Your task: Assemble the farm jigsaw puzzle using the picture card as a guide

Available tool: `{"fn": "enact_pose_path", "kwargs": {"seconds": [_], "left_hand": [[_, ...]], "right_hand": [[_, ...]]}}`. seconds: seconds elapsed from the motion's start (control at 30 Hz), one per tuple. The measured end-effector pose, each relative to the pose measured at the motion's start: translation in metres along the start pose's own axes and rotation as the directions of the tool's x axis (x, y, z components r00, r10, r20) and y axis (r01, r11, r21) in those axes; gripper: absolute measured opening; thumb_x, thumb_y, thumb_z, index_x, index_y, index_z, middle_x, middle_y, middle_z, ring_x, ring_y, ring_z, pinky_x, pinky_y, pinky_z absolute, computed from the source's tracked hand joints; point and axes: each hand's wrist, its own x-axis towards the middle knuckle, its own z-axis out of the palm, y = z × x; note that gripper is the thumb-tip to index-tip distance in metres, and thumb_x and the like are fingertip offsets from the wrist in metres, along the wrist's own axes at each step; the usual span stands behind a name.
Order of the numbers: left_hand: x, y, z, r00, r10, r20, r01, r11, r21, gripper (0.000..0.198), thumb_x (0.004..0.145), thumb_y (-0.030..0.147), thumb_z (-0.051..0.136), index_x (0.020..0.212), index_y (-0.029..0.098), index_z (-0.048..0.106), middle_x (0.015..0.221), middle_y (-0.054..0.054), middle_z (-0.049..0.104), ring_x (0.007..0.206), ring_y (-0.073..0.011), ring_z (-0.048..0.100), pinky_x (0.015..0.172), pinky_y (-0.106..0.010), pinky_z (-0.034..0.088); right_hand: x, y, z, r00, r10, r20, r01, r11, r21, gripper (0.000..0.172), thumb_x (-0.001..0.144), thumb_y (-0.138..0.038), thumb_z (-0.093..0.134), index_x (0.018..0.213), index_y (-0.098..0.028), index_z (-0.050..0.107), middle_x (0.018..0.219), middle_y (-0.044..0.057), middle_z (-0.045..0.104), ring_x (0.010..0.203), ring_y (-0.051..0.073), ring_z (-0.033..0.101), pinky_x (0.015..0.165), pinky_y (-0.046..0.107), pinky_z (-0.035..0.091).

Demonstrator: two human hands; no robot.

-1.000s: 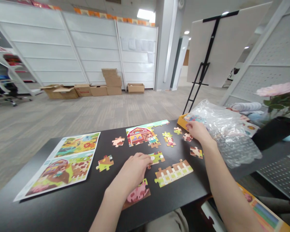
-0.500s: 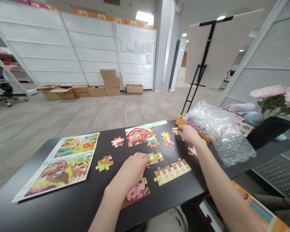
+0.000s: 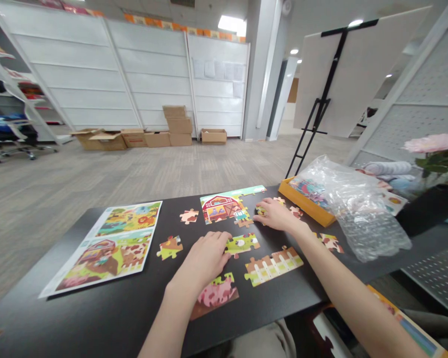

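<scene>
My left hand (image 3: 211, 254) lies at the left end of the joined sheep pieces (image 3: 242, 243), its fingertips and thumb gripping that end. My right hand (image 3: 274, 214) has its fingers closed over a green puzzle piece (image 3: 260, 211), most of which they hide. Left of the right hand is the joined barn section (image 3: 220, 208), with a sky strip along its top. Below the sheep pieces are a white fence section (image 3: 274, 266) and a pink pig section (image 3: 217, 294), partly covered by my left forearm.
A printed picture sheet (image 3: 112, 248) lies on the left of the black table (image 3: 115, 318). Loose pieces include a pinkish one (image 3: 189, 216), a brown-green one (image 3: 170, 247) and a cow-patterned one (image 3: 331, 242). At right are a yellow box (image 3: 308, 206), clear plastic wrap (image 3: 358, 209) and a black vase (image 3: 429, 211).
My right hand has moved left from beside the yellow box to a green piece near the barn section. The left hand stays at the sheep pieces. The view has turned slightly left.
</scene>
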Motion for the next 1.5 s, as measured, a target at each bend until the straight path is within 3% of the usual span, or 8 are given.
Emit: {"fn": "enact_pose_path", "kwargs": {"seconds": [0.3, 0.4, 0.5, 0.63, 0.93, 1.17, 1.37, 1.5], "left_hand": [[0.000, 0.000, -0.003, 1.000, -0.005, 0.007, 0.005, 1.000, -0.019, 0.026, 0.094, 0.027, 0.061, 0.120, 0.022, 0.060, 0.122, -0.008, 0.068, 0.117, -0.0271, 0.061, 0.096, -0.039, 0.050], [0.001, -0.001, -0.001, 1.000, -0.003, -0.005, 0.003, 1.000, -0.015, 0.027, 0.094, 0.027, 0.061, 0.120, 0.022, 0.060, 0.122, -0.008, 0.067, 0.116, -0.0269, 0.061, 0.095, -0.039, 0.050], [0.001, -0.001, 0.000, 1.000, -0.003, -0.008, 0.003, 1.000, -0.010, 0.027, 0.094, 0.027, 0.061, 0.120, 0.022, 0.060, 0.121, -0.008, 0.067, 0.115, -0.0268, 0.060, 0.094, -0.039, 0.050], [0.001, -0.001, 0.000, 1.000, -0.004, 0.001, 0.004, 1.000, -0.015, 0.027, 0.094, 0.026, 0.061, 0.120, 0.022, 0.060, 0.121, -0.008, 0.066, 0.116, -0.0266, 0.060, 0.095, -0.039, 0.049], [0.000, 0.001, -0.003, 1.000, 0.001, -0.016, -0.002, 1.000, -0.030, 0.029, 0.094, 0.026, 0.061, 0.122, 0.022, 0.056, 0.123, -0.007, 0.061, 0.111, -0.0251, 0.062, 0.090, -0.036, 0.051], [-0.003, 0.002, -0.005, 1.000, -0.011, -0.021, 0.009, 0.998, -0.066, 0.029, 0.093, 0.026, 0.060, 0.121, 0.024, 0.053, 0.123, -0.006, 0.059, 0.104, -0.0229, 0.066, 0.085, -0.033, 0.052], [-0.006, 0.002, -0.008, 0.999, -0.033, -0.016, 0.031, 0.997, -0.076, 0.034, 0.090, 0.021, 0.061, 0.122, 0.024, 0.052, 0.121, -0.006, 0.059, 0.101, -0.0245, 0.068, 0.083, -0.034, 0.053], [-0.007, 0.001, -0.007, 0.999, -0.039, -0.023, 0.037, 0.995, -0.088, 0.037, 0.088, 0.021, 0.062, 0.123, 0.024, 0.051, 0.122, -0.006, 0.059, 0.102, -0.0246, 0.069, 0.084, -0.033, 0.052]], "right_hand": [[-0.009, 0.002, -0.026, 0.988, 0.037, 0.151, -0.028, 0.998, -0.061, 0.028, 0.084, -0.041, 0.073, 0.102, -0.019, 0.076, 0.104, 0.013, 0.070, 0.103, 0.030, 0.065, 0.090, 0.035, 0.049], [-0.013, -0.006, -0.034, 0.984, -0.072, 0.165, 0.062, 0.996, 0.065, 0.027, 0.083, -0.040, 0.074, 0.099, -0.019, 0.077, 0.110, 0.012, 0.067, 0.101, 0.028, 0.065, 0.092, 0.036, 0.048], [-0.017, -0.022, -0.041, 0.930, -0.239, 0.280, 0.156, 0.945, 0.289, 0.037, 0.078, -0.042, 0.079, 0.110, -0.022, 0.076, 0.113, 0.008, 0.066, 0.096, 0.025, 0.065, 0.088, 0.033, 0.049], [-0.023, -0.042, -0.046, 0.893, -0.252, 0.374, 0.129, 0.938, 0.322, 0.045, 0.071, -0.036, 0.085, 0.112, -0.023, 0.074, 0.111, 0.007, 0.064, 0.094, 0.025, 0.063, 0.082, 0.032, 0.048], [-0.022, -0.044, -0.046, 0.888, -0.257, 0.381, 0.090, 0.910, 0.404, 0.034, 0.070, -0.030, 0.084, 0.098, -0.020, 0.067, 0.098, 0.004, 0.064, 0.088, 0.021, 0.060, 0.075, 0.029, 0.045], [-0.018, -0.038, -0.034, 0.836, -0.316, 0.449, -0.086, 0.732, 0.676, 0.035, 0.073, -0.035, 0.079, 0.094, -0.021, 0.055, 0.074, -0.004, 0.060, 0.070, 0.016, 0.059, 0.064, 0.027, 0.047], [-0.015, -0.033, -0.031, 0.827, -0.379, 0.415, -0.095, 0.633, 0.768, 0.038, 0.076, -0.045, 0.079, 0.093, -0.019, 0.056, 0.079, -0.002, 0.062, 0.074, 0.014, 0.059, 0.069, 0.027, 0.047], [-0.013, -0.036, -0.032, 0.838, -0.400, 0.372, -0.039, 0.634, 0.772, 0.036, 0.079, -0.047, 0.077, 0.091, -0.019, 0.058, 0.079, -0.003, 0.060, 0.073, 0.013, 0.057, 0.070, 0.027, 0.046]]}}
